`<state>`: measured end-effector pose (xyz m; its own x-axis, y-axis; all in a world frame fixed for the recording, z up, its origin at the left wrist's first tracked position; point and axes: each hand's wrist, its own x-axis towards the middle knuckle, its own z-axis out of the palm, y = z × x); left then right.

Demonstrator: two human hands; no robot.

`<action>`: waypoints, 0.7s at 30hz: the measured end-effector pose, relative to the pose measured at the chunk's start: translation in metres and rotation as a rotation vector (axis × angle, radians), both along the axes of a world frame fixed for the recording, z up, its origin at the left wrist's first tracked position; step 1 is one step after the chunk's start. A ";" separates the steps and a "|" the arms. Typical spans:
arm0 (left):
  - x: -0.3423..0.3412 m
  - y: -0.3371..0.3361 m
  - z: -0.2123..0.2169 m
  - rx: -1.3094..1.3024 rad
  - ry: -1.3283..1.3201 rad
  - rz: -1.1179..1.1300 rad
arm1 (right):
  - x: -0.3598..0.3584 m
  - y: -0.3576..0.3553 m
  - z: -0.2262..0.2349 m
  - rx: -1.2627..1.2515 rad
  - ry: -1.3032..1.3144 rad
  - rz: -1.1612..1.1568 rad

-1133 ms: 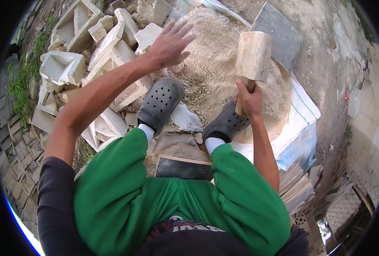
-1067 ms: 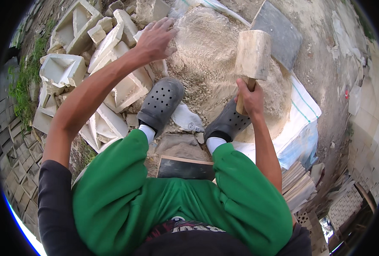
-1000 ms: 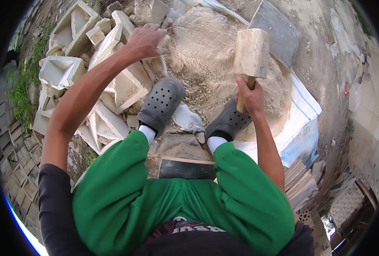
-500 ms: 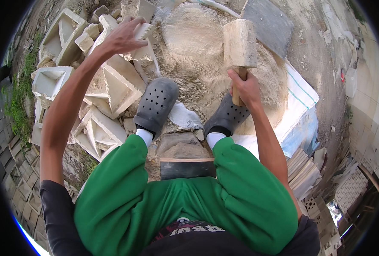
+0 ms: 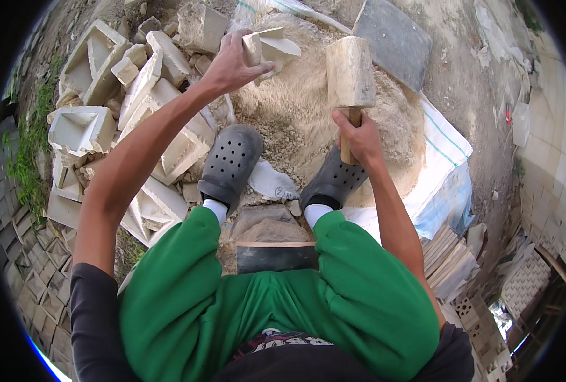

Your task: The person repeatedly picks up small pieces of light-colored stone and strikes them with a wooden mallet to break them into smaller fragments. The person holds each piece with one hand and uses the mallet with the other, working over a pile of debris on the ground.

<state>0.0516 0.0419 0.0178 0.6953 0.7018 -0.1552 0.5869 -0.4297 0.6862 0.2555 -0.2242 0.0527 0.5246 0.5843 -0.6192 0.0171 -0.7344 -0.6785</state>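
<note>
My left hand [image 5: 237,65] grips a broken, off-white cast block piece [image 5: 275,48] by its edge, fingers over the top and thumb below. The piece has thin angled walls and is held over a mound of pale crushed rubble [image 5: 283,95]. In my right hand [image 5: 360,135] is a wooden mallet [image 5: 350,71], its handle wrapped by my fingers and its thick, dusty head pointing away from me. The mallet head is raised over the right part of the rubble, near a flat dark slab [image 5: 394,43].
Broken hollow blocks [image 5: 82,129] are heaped at the left. A white woven sheet [image 5: 441,149] lies under the rubble on the right. My grey clogs [image 5: 232,162] stand at the rubble's near edge, with a whitish cloth [image 5: 273,181] between them. Stacked thin pieces [image 5: 450,261] stand at lower right.
My left hand has moved right from the block heap, bringing the broken block piece over the rubble. My right hand and the mallet have shifted only slightly.
</note>
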 end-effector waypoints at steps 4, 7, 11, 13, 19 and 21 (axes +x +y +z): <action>-0.004 -0.002 -0.001 0.063 0.013 -0.092 | 0.002 0.002 0.001 0.022 0.012 0.029; -0.005 0.001 0.000 0.093 0.032 -0.142 | 0.003 0.010 0.001 0.044 0.003 0.090; -0.007 0.002 0.000 0.132 0.077 -0.189 | -0.008 0.037 0.034 0.211 -0.012 0.084; -0.010 0.003 0.004 0.108 0.116 -0.188 | -0.016 0.048 0.060 0.362 -0.025 0.075; -0.011 0.001 0.012 0.076 0.111 -0.235 | -0.037 0.059 0.054 0.755 -0.210 0.091; -0.008 0.002 0.014 0.077 0.122 -0.260 | -0.044 0.052 0.018 0.598 -0.213 0.119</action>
<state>0.0434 0.0441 0.0314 0.8326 0.5158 -0.2017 0.5265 -0.6241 0.5773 0.2115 -0.1718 0.0703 0.5100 0.8582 -0.0583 0.2547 -0.2153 -0.9427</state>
